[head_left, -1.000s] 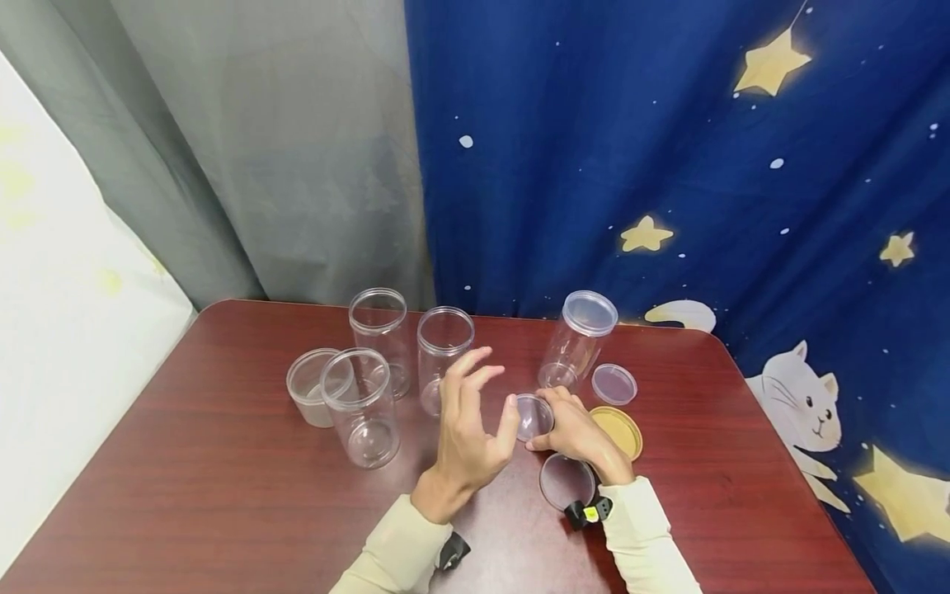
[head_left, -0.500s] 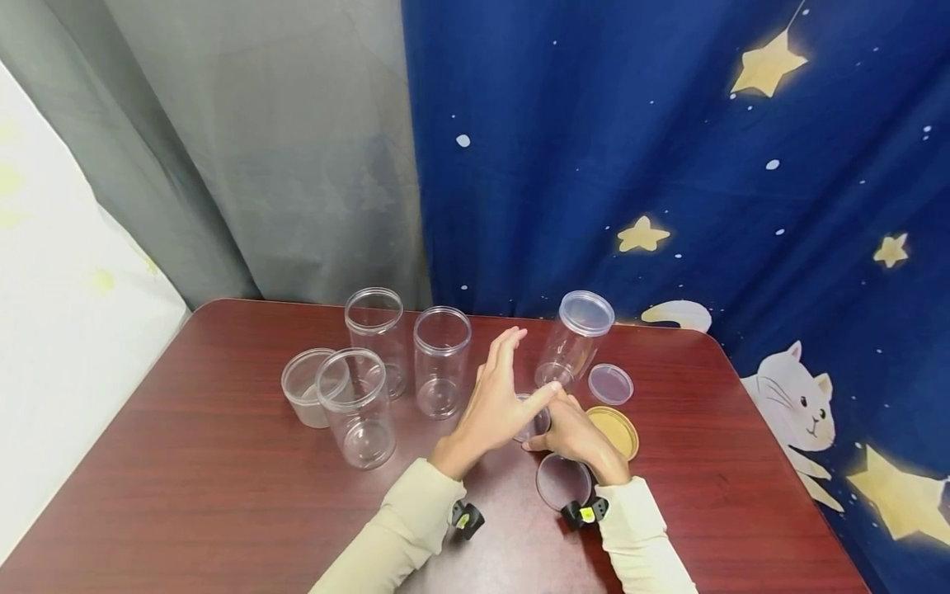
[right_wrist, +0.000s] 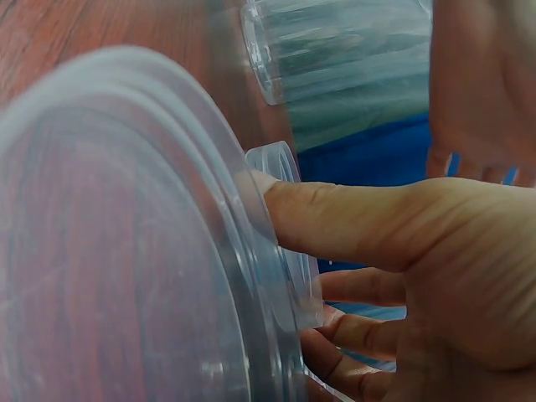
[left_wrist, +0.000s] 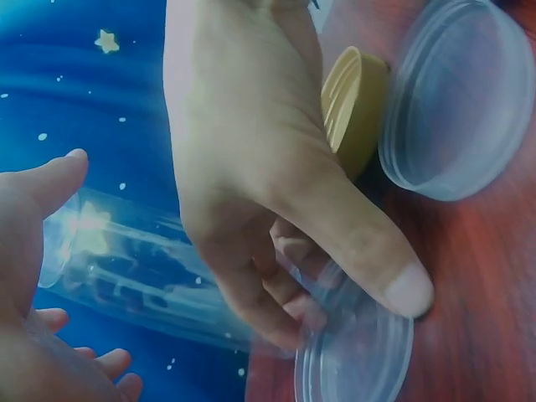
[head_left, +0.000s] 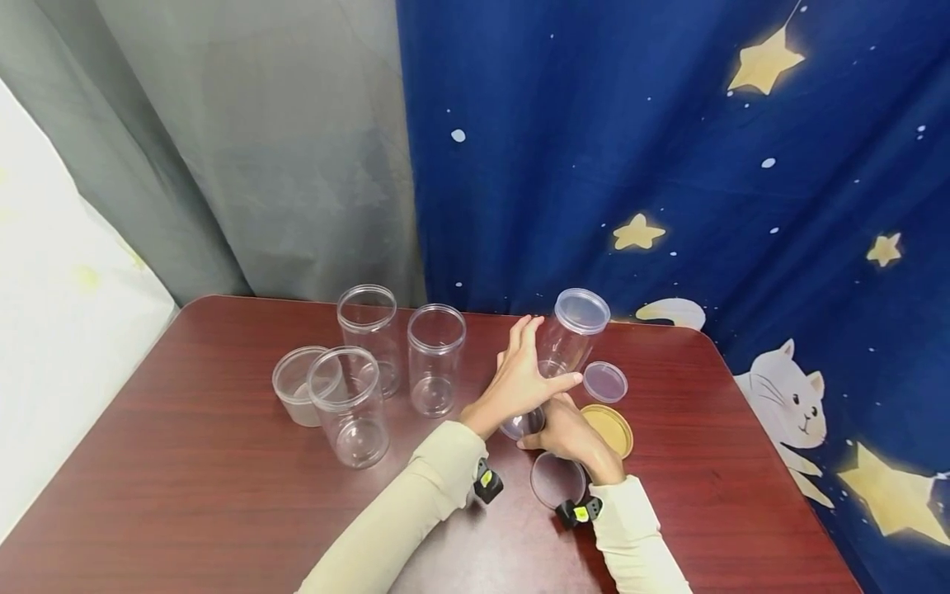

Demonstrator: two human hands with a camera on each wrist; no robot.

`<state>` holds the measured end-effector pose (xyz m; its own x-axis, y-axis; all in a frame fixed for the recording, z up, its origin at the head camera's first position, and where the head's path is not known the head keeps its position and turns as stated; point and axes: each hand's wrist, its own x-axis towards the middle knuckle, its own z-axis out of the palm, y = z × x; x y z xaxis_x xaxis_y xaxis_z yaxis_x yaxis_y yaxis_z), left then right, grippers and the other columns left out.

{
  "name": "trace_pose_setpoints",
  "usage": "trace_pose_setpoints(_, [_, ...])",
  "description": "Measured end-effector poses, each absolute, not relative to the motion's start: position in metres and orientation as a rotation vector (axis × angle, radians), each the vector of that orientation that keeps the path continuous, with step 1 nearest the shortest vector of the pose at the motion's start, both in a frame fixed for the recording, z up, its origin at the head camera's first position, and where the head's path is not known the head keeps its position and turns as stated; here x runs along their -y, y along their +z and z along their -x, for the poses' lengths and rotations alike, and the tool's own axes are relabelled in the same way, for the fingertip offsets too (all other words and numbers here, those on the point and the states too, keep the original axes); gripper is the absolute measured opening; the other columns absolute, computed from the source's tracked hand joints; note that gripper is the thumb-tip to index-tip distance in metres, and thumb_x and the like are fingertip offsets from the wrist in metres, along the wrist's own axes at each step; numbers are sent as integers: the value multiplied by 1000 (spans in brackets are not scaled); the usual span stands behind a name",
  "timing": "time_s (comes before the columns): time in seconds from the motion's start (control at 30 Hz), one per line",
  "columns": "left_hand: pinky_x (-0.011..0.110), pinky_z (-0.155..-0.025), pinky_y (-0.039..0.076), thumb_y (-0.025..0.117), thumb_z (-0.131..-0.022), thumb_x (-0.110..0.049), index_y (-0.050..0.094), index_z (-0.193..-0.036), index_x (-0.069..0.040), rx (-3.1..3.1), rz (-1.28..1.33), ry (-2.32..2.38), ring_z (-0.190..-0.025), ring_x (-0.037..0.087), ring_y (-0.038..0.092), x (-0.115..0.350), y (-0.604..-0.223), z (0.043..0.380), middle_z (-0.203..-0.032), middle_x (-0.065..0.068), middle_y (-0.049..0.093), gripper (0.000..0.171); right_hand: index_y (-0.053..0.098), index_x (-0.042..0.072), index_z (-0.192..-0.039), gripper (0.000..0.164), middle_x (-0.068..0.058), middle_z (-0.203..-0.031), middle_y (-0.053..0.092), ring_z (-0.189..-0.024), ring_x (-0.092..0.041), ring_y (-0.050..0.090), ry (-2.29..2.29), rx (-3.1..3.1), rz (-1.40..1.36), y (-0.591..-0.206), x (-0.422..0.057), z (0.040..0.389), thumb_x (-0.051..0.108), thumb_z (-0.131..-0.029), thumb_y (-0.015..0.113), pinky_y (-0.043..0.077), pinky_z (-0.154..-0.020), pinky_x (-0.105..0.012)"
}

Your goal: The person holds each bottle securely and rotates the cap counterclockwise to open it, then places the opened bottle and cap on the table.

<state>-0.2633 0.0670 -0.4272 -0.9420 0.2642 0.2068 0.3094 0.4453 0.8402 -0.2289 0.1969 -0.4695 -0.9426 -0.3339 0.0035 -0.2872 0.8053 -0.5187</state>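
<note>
My right hand (head_left: 567,431) holds a clear round lid (head_left: 522,423) at the table, thumb at one side of its rim and fingers at the other. The right wrist view shows this lid (right_wrist: 289,234) between thumb and fingertips. Above it, my left hand (head_left: 523,375) has its fingers extended and thumb spread, partly overlapping the right hand. Just behind the left hand stands a tall clear jar (head_left: 570,342) with a lid on top; its lower part is partly hidden. Whether the left hand touches this jar I cannot tell. In the left wrist view, the left hand (left_wrist: 38,293) appears at the left edge.
Left of the hands stand open clear jars: one at the back (head_left: 369,330), one in the middle (head_left: 436,355), one in front (head_left: 355,412), beside a shorter tub (head_left: 297,388). Near the right hand lie a gold lid (head_left: 609,429) and clear lids, one behind (head_left: 605,382), one nearer (head_left: 557,483).
My left hand has moved right, from beside the open middle jar to above the right hand, near the lidded jar. The right hand stays at the clear lid.
</note>
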Motion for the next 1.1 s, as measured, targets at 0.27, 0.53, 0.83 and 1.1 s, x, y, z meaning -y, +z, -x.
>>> trace_pose_setpoints(0.27, [60,-112,27,83,-75,-45,19,-155,-9,2684,528,-1518,-145,30,31,-83,-427,281,-161,14,20,109,51,0,-139,84,-15,-139,56,-132,-35,47,-816,-2890,555,-471,-197,232,14,-66,90,35,-112,-50])
trace_pose_setpoints(0.53, [56,-109,31,87,-72,-40,24,-152,-9,2688,532,-1590,-135,27,48,-87,-430,294,-151,12,44,107,47,4,-143,88,-18,-145,46,-130,-38,46,-766,-2897,577,-471,-198,232,14,-67,91,34,-110,-55])
trace_pose_setpoints(0.83, [56,-109,30,87,-73,-38,29,-152,-11,2709,505,-1592,-135,27,45,-90,-432,303,-147,10,48,101,58,3,-129,74,-20,-135,52,-122,-40,51,-729,-2915,595,-472,-199,232,14,-64,91,38,-106,-54])
trace_pose_setpoints(1.1, [52,-106,32,85,-76,-38,35,-149,-15,2685,539,-1553,-131,26,46,-88,-428,306,-141,8,51,91,56,5,-132,77,-20,-134,54,-122,-41,50,-710,-2912,547,-469,-198,233,16,-65,91,40,-104,-53])
